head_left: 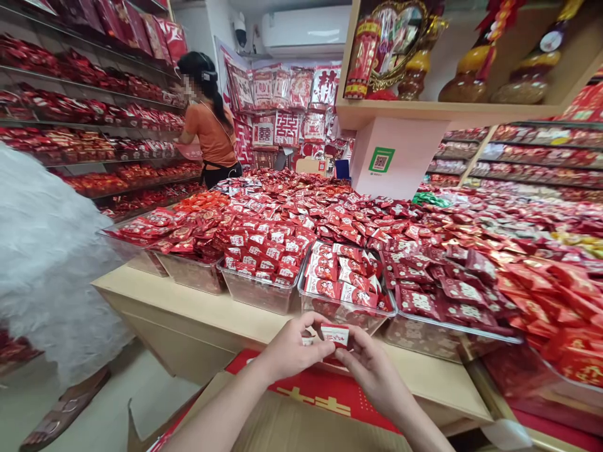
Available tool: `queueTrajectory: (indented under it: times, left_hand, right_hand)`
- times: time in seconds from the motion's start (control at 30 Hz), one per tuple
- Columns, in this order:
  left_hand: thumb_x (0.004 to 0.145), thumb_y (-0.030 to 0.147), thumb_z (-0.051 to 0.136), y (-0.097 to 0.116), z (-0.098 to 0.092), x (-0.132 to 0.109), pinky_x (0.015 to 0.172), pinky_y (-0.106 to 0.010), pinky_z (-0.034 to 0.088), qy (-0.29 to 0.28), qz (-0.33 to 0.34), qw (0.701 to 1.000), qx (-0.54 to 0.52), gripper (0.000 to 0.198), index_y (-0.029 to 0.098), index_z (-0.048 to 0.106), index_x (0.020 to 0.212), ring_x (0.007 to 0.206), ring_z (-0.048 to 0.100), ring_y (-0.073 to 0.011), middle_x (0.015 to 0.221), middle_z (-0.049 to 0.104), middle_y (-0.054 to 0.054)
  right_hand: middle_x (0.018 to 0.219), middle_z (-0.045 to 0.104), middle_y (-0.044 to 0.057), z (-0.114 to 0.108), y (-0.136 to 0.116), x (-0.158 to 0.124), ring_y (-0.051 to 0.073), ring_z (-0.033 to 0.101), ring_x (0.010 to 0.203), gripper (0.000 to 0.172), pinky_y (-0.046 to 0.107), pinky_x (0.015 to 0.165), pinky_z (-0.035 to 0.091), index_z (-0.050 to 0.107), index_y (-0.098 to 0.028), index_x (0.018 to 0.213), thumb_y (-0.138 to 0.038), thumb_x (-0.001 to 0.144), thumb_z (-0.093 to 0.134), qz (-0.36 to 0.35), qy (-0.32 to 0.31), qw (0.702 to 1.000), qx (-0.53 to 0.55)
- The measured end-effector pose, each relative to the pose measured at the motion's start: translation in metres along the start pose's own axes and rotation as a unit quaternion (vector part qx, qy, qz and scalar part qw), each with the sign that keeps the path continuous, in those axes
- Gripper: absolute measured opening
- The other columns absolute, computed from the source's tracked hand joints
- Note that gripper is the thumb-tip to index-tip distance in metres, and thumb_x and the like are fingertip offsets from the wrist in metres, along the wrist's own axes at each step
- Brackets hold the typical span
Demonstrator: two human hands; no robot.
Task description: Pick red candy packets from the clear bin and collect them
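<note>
Both my hands meet over an opened cardboard box (282,420), which has a red flap with yellow characters. My left hand (294,345) is closed, its thumb and fingers pinching a small red-and-white wrapped packet (335,334). Part of another white packet (308,341) shows between those left fingers. My right hand (370,361) is closed on the right end of the red-and-white packet. Just beyond my fingers stands a clear plastic bin (346,304) full of similar red-and-white packets. What is inside the packets is hidden.
Several bins of red packets (266,251) line the wooden counter (188,307). At right lie dark red packets (452,282). A person in an orange top (211,135) stands by the left shelves. Someone in fluffy white clothing (47,251) is close at left. A wooden shelf (452,112) overhangs.
</note>
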State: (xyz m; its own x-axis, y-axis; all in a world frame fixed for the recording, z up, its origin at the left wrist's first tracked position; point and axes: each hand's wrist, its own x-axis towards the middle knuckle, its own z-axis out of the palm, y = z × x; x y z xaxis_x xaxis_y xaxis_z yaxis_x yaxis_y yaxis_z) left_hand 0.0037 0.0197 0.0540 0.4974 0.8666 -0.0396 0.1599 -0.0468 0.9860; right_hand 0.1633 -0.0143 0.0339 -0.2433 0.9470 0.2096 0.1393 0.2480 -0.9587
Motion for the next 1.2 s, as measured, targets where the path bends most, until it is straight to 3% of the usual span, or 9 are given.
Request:
queueTrajectory:
  times: [0.17, 0.27, 0.37, 0.53, 0.63, 0.77, 0.93, 1.2]
  left_hand:
    - [0.066, 0.035, 0.058, -0.002, -0.006, 0.002, 0.061, -0.023, 0.041, -0.006, -0.021, 0.998, 0.053, 0.030, 0.014, 0.061, 0.087, 0.067, 0.055, -0.0141, 0.076, 0.062, -0.004]
    - [0.066, 0.037, 0.057, -0.003, -0.006, 0.003, 0.058, -0.023, 0.039, 0.026, -0.020, 0.997, 0.067, 0.027, 0.013, 0.062, 0.077, 0.063, 0.054, -0.0137, 0.070, 0.062, -0.003]
    - [0.065, 0.035, 0.058, -0.002, -0.005, 0.004, 0.059, -0.022, 0.039, 0.058, 0.008, 0.997, 0.049, 0.023, 0.013, 0.060, 0.072, 0.066, 0.055, -0.0136, 0.075, 0.062, -0.003]
    - [0.065, 0.034, 0.058, -0.005, -0.004, 0.004, 0.057, -0.021, 0.038, 0.060, 0.007, 0.997, 0.052, 0.023, 0.013, 0.059, 0.072, 0.063, 0.054, -0.0128, 0.071, 0.061, -0.002]
    - [0.065, 0.037, 0.058, -0.011, -0.004, 0.005, 0.055, -0.021, 0.037, 0.067, 0.006, 0.995, 0.071, 0.026, 0.013, 0.059, 0.074, 0.060, 0.052, -0.0119, 0.069, 0.059, -0.002]
    - [0.066, 0.038, 0.055, -0.017, -0.004, 0.006, 0.053, -0.020, 0.035, 0.069, 0.017, 0.993, 0.096, 0.025, 0.014, 0.060, 0.075, 0.058, 0.050, -0.0105, 0.070, 0.058, -0.001]
    - [0.067, 0.037, 0.055, -0.015, -0.005, 0.006, 0.054, -0.020, 0.035, 0.069, 0.028, 0.988, 0.132, 0.025, 0.015, 0.061, 0.076, 0.060, 0.049, -0.0109, 0.070, 0.057, 0.000]
    - [0.065, 0.036, 0.056, -0.014, -0.004, 0.005, 0.055, -0.020, 0.034, 0.072, 0.023, 0.985, 0.152, 0.025, 0.015, 0.061, 0.076, 0.060, 0.049, -0.0112, 0.070, 0.058, 0.000]
  right_hand:
    - [0.083, 0.061, 0.005, -0.011, -0.016, 0.000, 0.016, 0.056, 0.073, 0.026, 0.027, 0.064, 0.046, 0.053, -0.019, 0.100, -0.030, 0.076, 0.048, 0.021, -0.042, 0.986, -0.160]
    - [0.088, 0.063, 0.007, -0.042, -0.032, 0.022, 0.017, 0.057, 0.076, 0.027, 0.028, 0.066, 0.046, 0.056, -0.018, 0.096, -0.033, 0.076, 0.046, 0.018, 0.041, 0.967, -0.251]
    - [0.090, 0.064, 0.007, -0.076, -0.041, 0.066, 0.019, 0.057, 0.082, 0.025, 0.030, 0.073, 0.043, 0.059, -0.018, 0.090, -0.032, 0.076, 0.044, -0.028, 0.130, 0.914, -0.385]
    - [0.089, 0.065, 0.007, -0.104, -0.032, 0.133, 0.018, 0.057, 0.084, 0.022, 0.024, 0.074, 0.039, 0.063, -0.018, 0.086, -0.020, 0.077, 0.043, -0.016, 0.025, 0.805, -0.593]
    - [0.087, 0.065, 0.007, -0.104, -0.024, 0.150, 0.018, 0.057, 0.081, 0.021, 0.023, 0.069, 0.038, 0.063, -0.019, 0.083, -0.022, 0.078, 0.044, 0.036, -0.014, 0.767, -0.640]
    - [0.085, 0.065, 0.007, -0.102, -0.019, 0.154, 0.018, 0.057, 0.080, 0.020, 0.022, 0.068, 0.037, 0.064, -0.019, 0.084, -0.029, 0.077, 0.048, 0.059, -0.046, 0.773, -0.630]
    - [0.090, 0.065, 0.005, -0.105, -0.020, 0.154, 0.017, 0.058, 0.082, 0.020, 0.022, 0.069, 0.038, 0.064, -0.019, 0.088, -0.024, 0.074, 0.050, 0.044, -0.085, 0.791, -0.605]
    - [0.075, 0.064, 0.005, -0.105, -0.017, 0.163, 0.015, 0.057, 0.068, 0.019, 0.020, 0.057, 0.037, 0.060, -0.016, 0.075, -0.032, 0.074, 0.050, 0.061, -0.074, 0.791, -0.604]
